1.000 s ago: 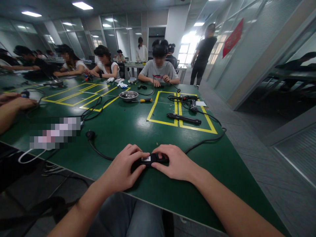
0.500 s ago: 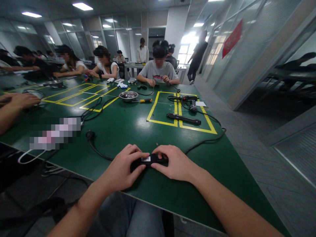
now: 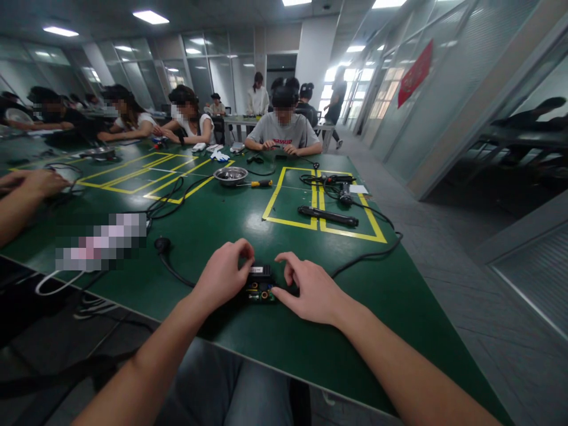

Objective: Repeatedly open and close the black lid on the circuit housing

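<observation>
Nearest the viewer, at the front edge of the dark green worktop [image 3: 231,225], a small black plastic device with an opened side showing a green circuit board and copper-coloured parts [image 3: 260,284] lies flat between the two hands; its long axis seems to run left to right across the view, though fingers hide both ends, so this is a judgement; the left hand [image 3: 222,275] closes over its left end, fingers curled on top with the thumb toward the white label, and the right hand [image 3: 310,290] rests against its right end, index finger stretched along the near side and the other fingers arched over the back; the hands are apart, the device bridging the gap, and each touches it about equally, so neither is clearly nearer; a black cable [image 3: 368,254] runs from behind the right hand off to the right and on up the worktop; to the left a black round plug on a cord [image 3: 162,244] lies well apart; farther on, a long black tool [image 3: 328,216] lies across the yellow tape rectangles [image 3: 317,222]; beyond that stand a shallow metal bowl [image 3: 230,174] and a yellow-handled screwdriver [image 3: 260,183]; other people sit working at the far end
</observation>
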The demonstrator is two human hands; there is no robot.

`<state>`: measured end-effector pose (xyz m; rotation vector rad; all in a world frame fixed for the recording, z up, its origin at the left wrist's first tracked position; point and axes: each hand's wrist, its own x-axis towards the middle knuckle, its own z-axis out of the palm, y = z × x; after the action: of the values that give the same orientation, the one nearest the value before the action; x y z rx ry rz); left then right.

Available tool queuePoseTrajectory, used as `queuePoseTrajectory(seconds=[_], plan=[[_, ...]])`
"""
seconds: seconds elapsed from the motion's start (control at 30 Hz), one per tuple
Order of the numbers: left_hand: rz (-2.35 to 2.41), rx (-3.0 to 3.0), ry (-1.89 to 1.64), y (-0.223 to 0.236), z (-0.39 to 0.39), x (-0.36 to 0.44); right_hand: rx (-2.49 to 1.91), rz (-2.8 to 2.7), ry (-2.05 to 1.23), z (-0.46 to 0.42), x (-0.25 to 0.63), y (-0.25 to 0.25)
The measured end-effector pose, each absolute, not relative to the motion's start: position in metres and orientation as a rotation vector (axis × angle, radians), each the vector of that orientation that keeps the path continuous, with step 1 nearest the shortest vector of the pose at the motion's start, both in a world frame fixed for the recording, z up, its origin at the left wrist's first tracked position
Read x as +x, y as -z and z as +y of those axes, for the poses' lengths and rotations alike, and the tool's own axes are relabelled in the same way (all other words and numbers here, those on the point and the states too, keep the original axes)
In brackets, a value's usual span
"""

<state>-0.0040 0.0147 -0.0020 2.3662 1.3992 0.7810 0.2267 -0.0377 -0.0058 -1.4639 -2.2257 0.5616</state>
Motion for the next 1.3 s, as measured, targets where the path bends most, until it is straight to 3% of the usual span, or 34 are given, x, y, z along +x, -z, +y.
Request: queuePoseTrajectory(seconds=[0.27,0.83,1.3], plan=[[1.274,2.445,-0.881,-0.003,0.006,-0.013,-1.394,-2.269,-0.574,-0.037,0.226,0.003],[1.160,2.466,-0.575,0.008,-0.020,-0.044,-1.370,-2.312,-0.512,-0.034,0.231,0.009],[1.125,2.594,-0.561,-0.010,-0.011,-0.052,-1.354,-2.321,-0.419,-0.034,0.234,0.012]])
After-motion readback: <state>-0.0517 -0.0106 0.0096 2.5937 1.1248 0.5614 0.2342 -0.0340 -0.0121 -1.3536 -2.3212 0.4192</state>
